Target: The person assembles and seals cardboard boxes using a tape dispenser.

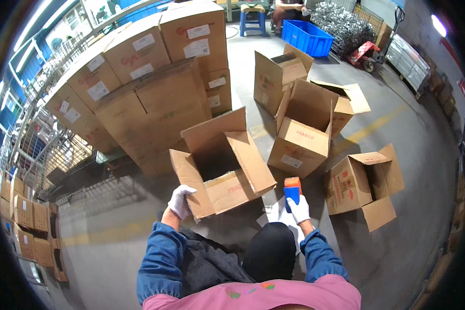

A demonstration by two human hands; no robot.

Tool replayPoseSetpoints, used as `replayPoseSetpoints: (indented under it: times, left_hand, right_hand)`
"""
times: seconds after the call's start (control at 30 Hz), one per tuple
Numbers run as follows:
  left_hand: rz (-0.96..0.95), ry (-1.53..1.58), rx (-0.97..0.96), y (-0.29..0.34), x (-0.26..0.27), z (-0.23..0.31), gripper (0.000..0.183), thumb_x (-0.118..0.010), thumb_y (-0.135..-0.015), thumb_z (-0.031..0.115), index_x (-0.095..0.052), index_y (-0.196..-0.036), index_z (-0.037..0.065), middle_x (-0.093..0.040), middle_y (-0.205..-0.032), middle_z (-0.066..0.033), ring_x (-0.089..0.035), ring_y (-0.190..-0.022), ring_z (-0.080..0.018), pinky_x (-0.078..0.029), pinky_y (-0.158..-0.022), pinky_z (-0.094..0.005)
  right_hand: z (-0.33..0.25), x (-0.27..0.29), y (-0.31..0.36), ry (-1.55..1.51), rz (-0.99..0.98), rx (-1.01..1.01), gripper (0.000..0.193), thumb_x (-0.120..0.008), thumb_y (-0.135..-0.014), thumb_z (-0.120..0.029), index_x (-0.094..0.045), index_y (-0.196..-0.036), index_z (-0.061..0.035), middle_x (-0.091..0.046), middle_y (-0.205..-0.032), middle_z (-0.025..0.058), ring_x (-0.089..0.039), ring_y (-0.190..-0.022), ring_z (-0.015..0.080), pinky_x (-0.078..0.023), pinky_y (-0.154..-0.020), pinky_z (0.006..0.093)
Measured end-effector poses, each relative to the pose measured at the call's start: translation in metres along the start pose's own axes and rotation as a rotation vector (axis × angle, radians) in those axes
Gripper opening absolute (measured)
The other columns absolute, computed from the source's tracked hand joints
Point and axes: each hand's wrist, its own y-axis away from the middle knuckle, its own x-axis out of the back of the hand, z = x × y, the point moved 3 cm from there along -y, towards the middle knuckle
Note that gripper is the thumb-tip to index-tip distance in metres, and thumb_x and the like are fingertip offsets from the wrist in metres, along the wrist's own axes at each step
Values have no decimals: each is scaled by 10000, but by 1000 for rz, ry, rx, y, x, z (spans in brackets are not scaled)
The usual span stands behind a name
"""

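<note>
An open cardboard box stands tilted in front of me, its flaps spread and its inside dark. My left hand, in a white glove, grips the box's near left flap with the fingers closed over its edge. In my right hand, also gloved, is a blue and orange tape dispenser. The dispenser is just right of the box, apart from it. White paper sheets lie on the floor below the dispenser, partly hidden by my right hand and knee.
Several open boxes stand ahead and right, including a printed one and a tipped one. Flattened cardboard leans on stacked sealed cartons at the left. Farther back are a blue crate, a blue stool, a red pallet jack and a seated person.
</note>
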Motion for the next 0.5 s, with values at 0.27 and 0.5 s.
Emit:
replayPoseSetpoints:
  times: [0.27, 0.5]
  left_hand:
    - [-381, -30, 121, -62, -118, -66, 472, -538, -876, 194, -401, -1288, 11, -484, -1280, -148, -534, -1091, -323, -457, -851, -510]
    - [-471, -302, -19, -81, -124, -100, 265, -595, -845, 143, -592, -1074, 9, -630, -1055, -116, -600, -976, -258, -491, -830, -381]
  right_hand:
    - [65, 11, 30, -139, 170, -102, 364, -688, -775, -323, -578, -933, -13, -633, -836, 149, -615, -740, 248, -489, -684, 379]
    - [106, 39, 51, -272, 300, -247, 295, -690, -785, -243, -591, -931, -6, -632, -828, 85, -594, -697, 161, -497, -633, 322]
